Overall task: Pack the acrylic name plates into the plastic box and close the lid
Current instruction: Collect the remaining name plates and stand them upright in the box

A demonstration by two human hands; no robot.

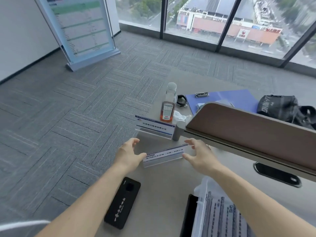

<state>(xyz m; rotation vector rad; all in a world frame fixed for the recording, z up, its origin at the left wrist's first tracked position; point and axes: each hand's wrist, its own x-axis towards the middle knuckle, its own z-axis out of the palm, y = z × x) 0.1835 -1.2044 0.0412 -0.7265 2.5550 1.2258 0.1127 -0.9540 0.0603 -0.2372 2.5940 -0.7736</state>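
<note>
One name plate [164, 155], left hand [128, 154] spread beside it, right hand [200, 156] pinching it; a second plate [153, 128] beyond

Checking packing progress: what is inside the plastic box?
Several name plates stand packed side by side inside the plastic box; the right forearm and the frame edge hide the rest.

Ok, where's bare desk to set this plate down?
Bare grey desk between the black phone and the clear plastic box; another strip between the right forearm and the black oval cable port. Crowded at the far end, around the orange-liquid bottle and the standing acrylic name plate.
</note>
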